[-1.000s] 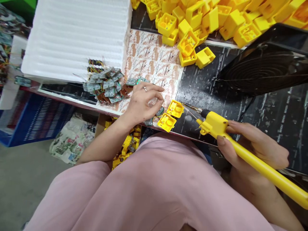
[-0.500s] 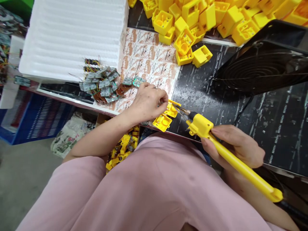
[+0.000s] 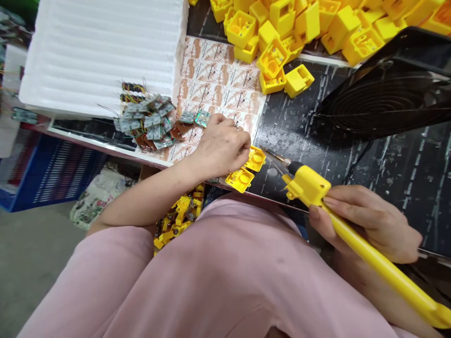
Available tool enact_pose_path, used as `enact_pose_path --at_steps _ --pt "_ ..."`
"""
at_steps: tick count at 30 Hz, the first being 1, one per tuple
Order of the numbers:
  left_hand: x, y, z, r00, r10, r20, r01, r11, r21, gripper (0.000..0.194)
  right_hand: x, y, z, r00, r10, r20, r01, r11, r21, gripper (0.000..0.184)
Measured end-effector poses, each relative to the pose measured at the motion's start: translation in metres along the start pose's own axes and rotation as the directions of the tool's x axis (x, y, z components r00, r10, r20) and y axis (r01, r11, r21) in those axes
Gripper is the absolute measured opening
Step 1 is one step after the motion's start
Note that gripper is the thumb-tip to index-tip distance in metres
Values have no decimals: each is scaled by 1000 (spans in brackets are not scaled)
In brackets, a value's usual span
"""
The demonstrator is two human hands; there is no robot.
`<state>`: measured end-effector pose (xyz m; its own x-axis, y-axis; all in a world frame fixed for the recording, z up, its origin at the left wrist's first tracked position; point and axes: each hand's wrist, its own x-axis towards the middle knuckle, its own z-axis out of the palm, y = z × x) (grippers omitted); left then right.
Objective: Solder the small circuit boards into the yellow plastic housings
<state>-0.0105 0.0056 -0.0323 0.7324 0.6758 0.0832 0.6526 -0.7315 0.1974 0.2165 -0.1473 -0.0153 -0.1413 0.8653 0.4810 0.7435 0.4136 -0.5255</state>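
With the right hand [image 3: 373, 220] closed around the yellow soldering iron [image 3: 352, 237] and the left hand [image 3: 225, 143] curled, grip hidden, beside the open yellow case [image 3: 241, 179] at the bench [image 3: 282, 122] edge, soldering appears in hand, calling for steady tip alignment, while beyond, some yellow housings [image 3: 237, 40] contain small metal fittings.

Blue crate [image 3: 58, 171] — black fan [image 3: 382, 96].

Yellow soldering iron [image 3: 310, 184] slants, tip far left, handle near right. 2 yellow casings [image 3: 240, 180] lie open-side up, just left of it.
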Motion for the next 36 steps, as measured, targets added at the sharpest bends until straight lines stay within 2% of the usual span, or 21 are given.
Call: enact_pose_path --at_steps 5,8,12,16,19,24,27,29,31,33,36 --pt "1 -1 0 1000 0 29 0 1000 -9 25 -6 -5 2 994 65 -92 -59 996 59 28" --pt "3 0 -2 998 -21 58 21 1000 -1 25 -6 -1 7 987 109 -120 -98 990 100 29" --pt "3 1 -6 996 -36 78 36 999 1 25 -3 11 14 988 -99 -120 111 989 100 28" --pt "3 1 -7 997 -30 65 30 999 -13 22 0 15 18 982 -164 -96 167 986 26 32" --pt "4 1 -7 998 -30 63 30 999 -13 24 2 13 13 977 -198 -78 200 980 17 29" --pt "5 2 -8 996 -25 81 25 1000 -7 26 -4 12 0 986 -28 -164 47 992 114 25" --pt "5 1 -9 997 -21 77 20 1000 14 27 -6 15 2 990 -43 -133 56 994 97 27" --pt "6 1 -9 997 -11 80 9 1000 22 26 -7 17 6 985 -30 -172 44 996 80 33" --pt "7 1 -8 997 0 83 -3 999 36 26 -7 19 10 960 39 -278 -26 998 50 49" --pt "6 2 -9 996 5 91 -10 998 58 25 -9 22 12 940 96 -328 -91 995 28 60" --pt "7 2 -14 988 8 152 -21 997 81 25 -15 27 9 948 78 -309 -70 997 36 54"
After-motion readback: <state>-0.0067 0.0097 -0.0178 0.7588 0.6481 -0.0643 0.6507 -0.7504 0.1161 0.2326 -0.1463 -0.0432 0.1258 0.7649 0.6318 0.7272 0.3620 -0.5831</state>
